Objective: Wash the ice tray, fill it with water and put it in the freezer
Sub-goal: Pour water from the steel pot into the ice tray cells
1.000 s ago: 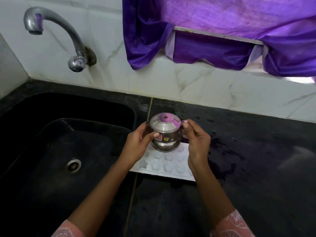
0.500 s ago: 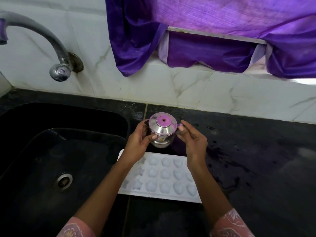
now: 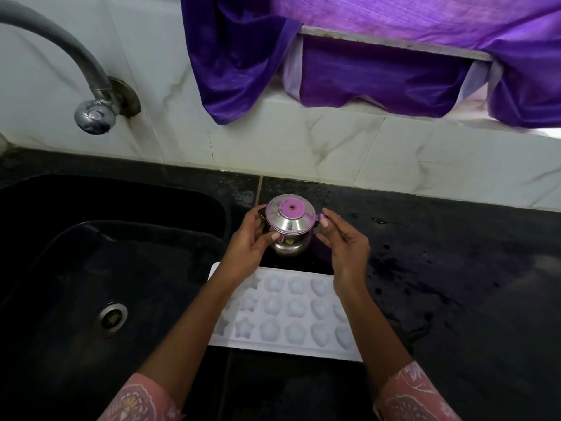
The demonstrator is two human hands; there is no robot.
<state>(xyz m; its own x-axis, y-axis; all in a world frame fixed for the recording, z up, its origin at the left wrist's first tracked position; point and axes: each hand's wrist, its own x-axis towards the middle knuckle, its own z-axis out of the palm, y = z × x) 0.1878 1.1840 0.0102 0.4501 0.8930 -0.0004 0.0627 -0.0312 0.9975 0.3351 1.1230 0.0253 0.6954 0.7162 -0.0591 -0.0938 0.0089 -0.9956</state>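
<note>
A white ice tray (image 3: 291, 317) with star, flower and heart cavities lies flat on the black counter (image 3: 455, 268), its left end at the sink's edge. Just beyond its far edge is a small steel pot (image 3: 290, 229) with a lid and pink knob. My left hand (image 3: 247, 244) grips the pot's left side, thumb across the front. My right hand (image 3: 343, 247) pinches the small handle on the pot's right side with its fingertips. Both forearms cross over the tray and hide parts of it. Whether the cavities hold water is unclear.
A black sink (image 3: 91, 284) with a steel drain (image 3: 113, 316) lies to the left, under a curved tap (image 3: 91, 95) on the white marble wall. A purple curtain (image 3: 379, 56) hangs at the window ledge. Water drops wet the counter to the right.
The steel pot has moved from above the tray's far rows to just beyond its far edge, both hands going with it. More of the tray shows now.
</note>
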